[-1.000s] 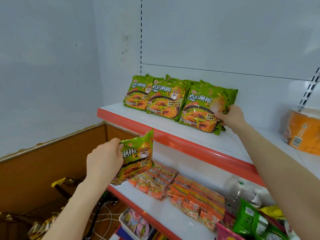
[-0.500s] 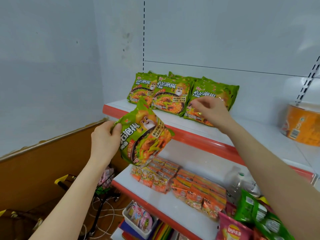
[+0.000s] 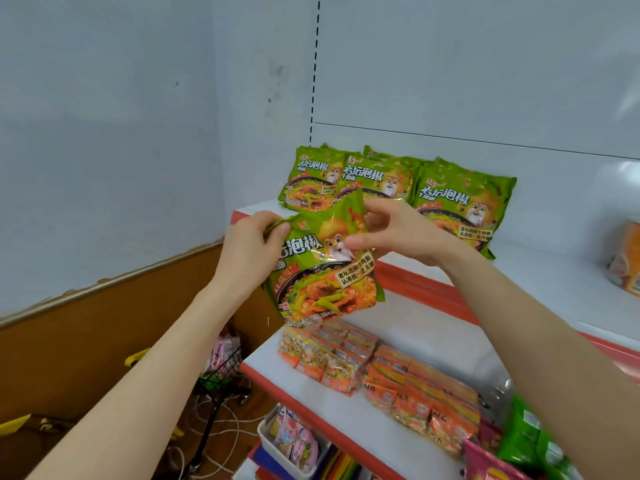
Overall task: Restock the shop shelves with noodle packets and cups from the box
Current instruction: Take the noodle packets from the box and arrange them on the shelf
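Hands meet on a single green noodle packet (image 3: pixel 325 271), held in the air in front of the red lip of the upper shelf (image 3: pixel 540 271) and not yet resting on it. The left hand (image 3: pixel 251 244) has its fingers curled round the packet's upper left corner. The right hand (image 3: pixel 401 233) pinches the upper right edge, thumb across the printed front and fingers behind, so both are clamped on the same packet. Gripping the two top corners lets the packet hang face-out and nearly upright, slightly tilted. I judge this is meant to square it up so its label reads the way the others do. Those others, a row of matching packets (image 3: pixel 377 174), lean upright against the back panel at the left end of the upper shelf, overlapping one another with their fronts showing to the aisle. Bare shelf lies to the right of the row, the likely place for this one. An orange cup (image 3: pixel 625 261), blurred, stands well apart at the far right of that shelf. Below, orange packets (image 3: pixel 381 375) lie flat in rows on the lower shelf (image 3: pixel 426 337). The box is not in view.
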A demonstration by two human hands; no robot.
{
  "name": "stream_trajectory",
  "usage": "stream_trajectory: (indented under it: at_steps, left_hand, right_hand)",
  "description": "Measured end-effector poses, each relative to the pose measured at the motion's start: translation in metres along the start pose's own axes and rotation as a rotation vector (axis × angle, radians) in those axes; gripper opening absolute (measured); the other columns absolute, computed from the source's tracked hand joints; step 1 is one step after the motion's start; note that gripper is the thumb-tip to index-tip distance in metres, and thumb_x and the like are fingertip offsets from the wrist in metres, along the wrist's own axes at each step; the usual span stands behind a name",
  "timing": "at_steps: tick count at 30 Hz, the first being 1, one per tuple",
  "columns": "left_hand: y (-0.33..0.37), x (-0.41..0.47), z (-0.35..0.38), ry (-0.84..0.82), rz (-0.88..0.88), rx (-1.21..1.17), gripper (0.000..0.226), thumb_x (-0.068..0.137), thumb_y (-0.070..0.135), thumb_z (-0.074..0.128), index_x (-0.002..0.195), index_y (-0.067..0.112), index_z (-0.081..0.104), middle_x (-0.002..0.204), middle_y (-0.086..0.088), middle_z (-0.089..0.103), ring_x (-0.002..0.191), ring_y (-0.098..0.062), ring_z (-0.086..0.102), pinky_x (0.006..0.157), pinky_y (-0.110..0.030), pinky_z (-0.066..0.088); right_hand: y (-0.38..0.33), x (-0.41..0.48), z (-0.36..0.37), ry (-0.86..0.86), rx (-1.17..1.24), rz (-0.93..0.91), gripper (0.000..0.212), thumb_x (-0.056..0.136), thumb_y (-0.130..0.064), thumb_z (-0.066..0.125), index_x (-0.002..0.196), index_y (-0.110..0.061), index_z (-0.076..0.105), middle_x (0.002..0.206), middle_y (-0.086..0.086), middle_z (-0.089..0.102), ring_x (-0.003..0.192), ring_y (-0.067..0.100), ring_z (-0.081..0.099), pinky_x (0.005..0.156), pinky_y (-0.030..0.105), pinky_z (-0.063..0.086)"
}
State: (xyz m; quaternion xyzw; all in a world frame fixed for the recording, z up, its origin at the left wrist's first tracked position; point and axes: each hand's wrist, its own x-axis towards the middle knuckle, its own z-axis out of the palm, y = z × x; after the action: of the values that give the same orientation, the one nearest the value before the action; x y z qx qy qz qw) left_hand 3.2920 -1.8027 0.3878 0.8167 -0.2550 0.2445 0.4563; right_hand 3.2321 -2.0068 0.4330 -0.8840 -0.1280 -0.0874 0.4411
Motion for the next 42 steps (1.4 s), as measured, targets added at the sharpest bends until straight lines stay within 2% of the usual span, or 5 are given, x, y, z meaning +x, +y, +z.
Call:
stream_trajectory:
  at_steps: [6,13,32,38,42]
  left_hand:
    - [-0.022,0.036,0.015,0.178,-0.097,0.069,0.047,0.097,0.025,0.043,0.139,0.005,0.037,0.141,-0.014,0.045,0.128,-0.027,0.044,0.106,-0.035,0.032]
    - [-0.050,0.033,0.088,-0.237,-0.034,0.383,0.070,0.095,0.046,0.037,0.146,0.004,0.017,0.154,-0.017,0.015,0.144,-0.026,0.012,0.116,-0.034,0.013]
    - [-0.059,0.034,0.112,-0.326,-0.044,0.522,0.078,0.092,0.058,0.027,0.148,0.007,0.007,0.157,-0.012,0.007,0.145,-0.023,0.003,0.118,-0.034,0.007]
    - [-0.053,0.033,0.111,-0.331,-0.067,0.544,0.078,0.092,0.057,0.029,0.148,0.007,0.009,0.157,-0.012,0.009,0.145,-0.023,0.006,0.118,-0.035,0.009]
    - [-0.045,0.029,0.107,-0.315,-0.063,0.563,0.073,0.094,0.053,0.029,0.148,0.007,0.011,0.156,-0.010,0.012,0.145,-0.021,0.009,0.117,-0.032,0.009]
  right_hand:
    - [0.004,0.055,-0.037,0.376,0.166,0.039,0.021,0.079,-0.014,0.070,0.084,-0.028,0.055,0.078,-0.002,0.061,0.065,0.006,0.064,0.061,0.032,0.056]
    - [0.035,0.154,-0.031,0.605,0.171,0.075,0.026,0.077,-0.018,0.072,0.092,-0.020,0.051,0.097,0.007,0.063,0.083,0.026,0.065,0.075,0.047,0.056]
    - [0.068,0.191,-0.021,0.409,-0.185,0.204,0.046,0.078,-0.028,0.073,0.064,-0.017,0.030,0.062,0.000,0.035,0.061,0.018,0.039,0.063,0.034,0.037]
    - [0.061,0.182,-0.030,0.524,-0.147,0.134,0.058,0.083,-0.030,0.066,0.125,-0.002,0.037,0.104,0.006,0.047,0.092,0.018,0.043,0.074,0.029,0.038]
    - [0.051,0.178,-0.036,0.597,-0.432,0.037,0.041,0.091,-0.027,0.052,0.126,-0.006,0.045,0.127,0.011,0.050,0.112,0.025,0.049,0.086,0.033,0.039]
